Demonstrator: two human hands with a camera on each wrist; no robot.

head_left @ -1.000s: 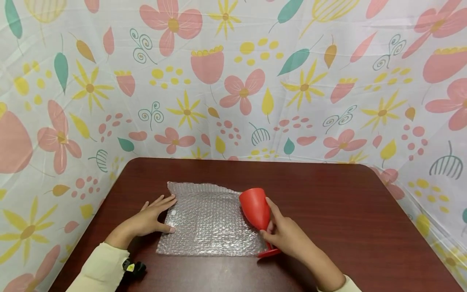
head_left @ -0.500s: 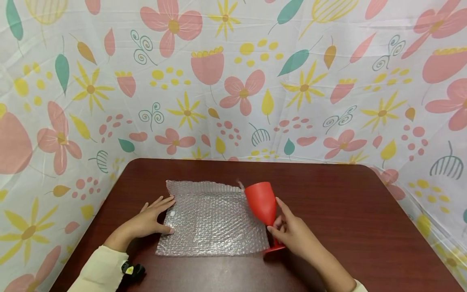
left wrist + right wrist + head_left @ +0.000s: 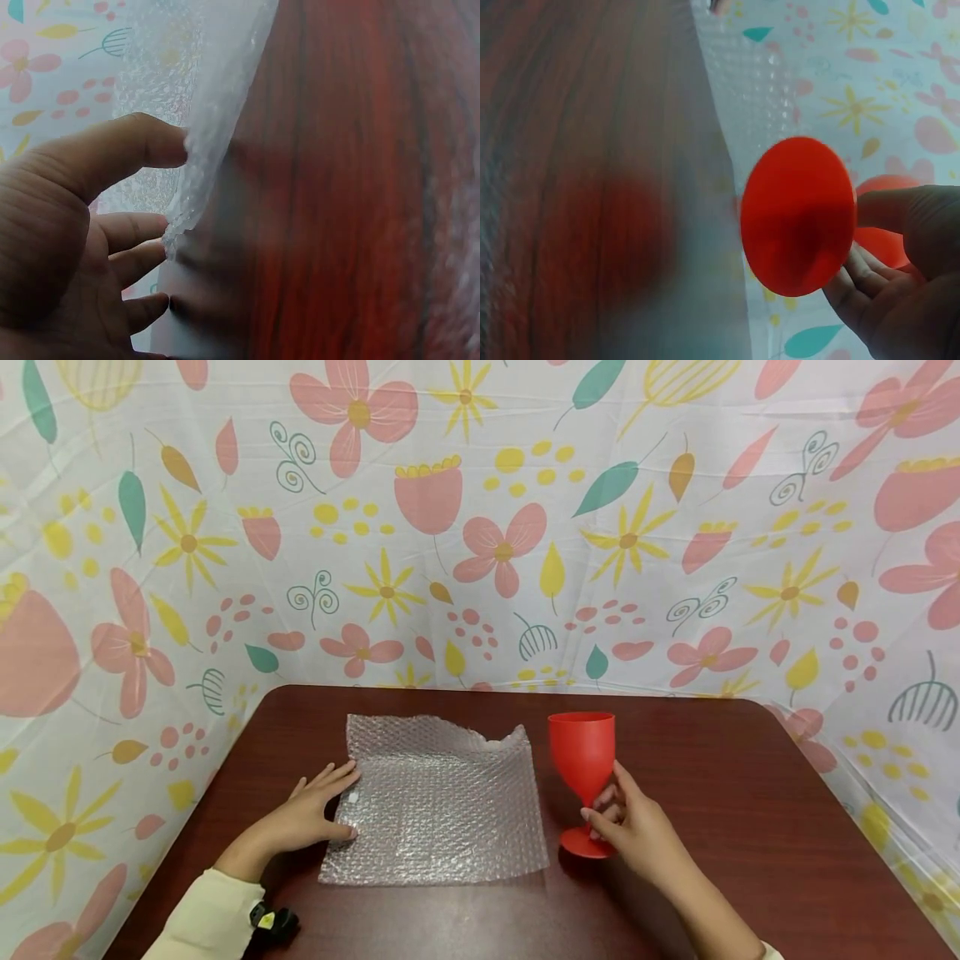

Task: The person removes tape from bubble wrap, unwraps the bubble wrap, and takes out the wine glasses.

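A red goblet stands nearly upright just past the right edge of a bubble wrap bag. My right hand holds it by the stem, thumb in front and fingers behind. In the right wrist view the round foot of the goblet faces the camera and hides most of the stem. My left hand lies at the bag's left edge, with its fingers spread and the thumb on the plastic. The left wrist view shows the fingertips touching the edge of the bubble wrap.
Under everything is a dark reddish-brown table with rounded far corners. A white flowered cloth hangs behind it and along both sides. A small black device is strapped at my left wrist.
My right hand has carried the goblet right, off the bag, and turned it from tilted to upright. The bag's upper right corner has come into view, raised. My left hand stays in place.
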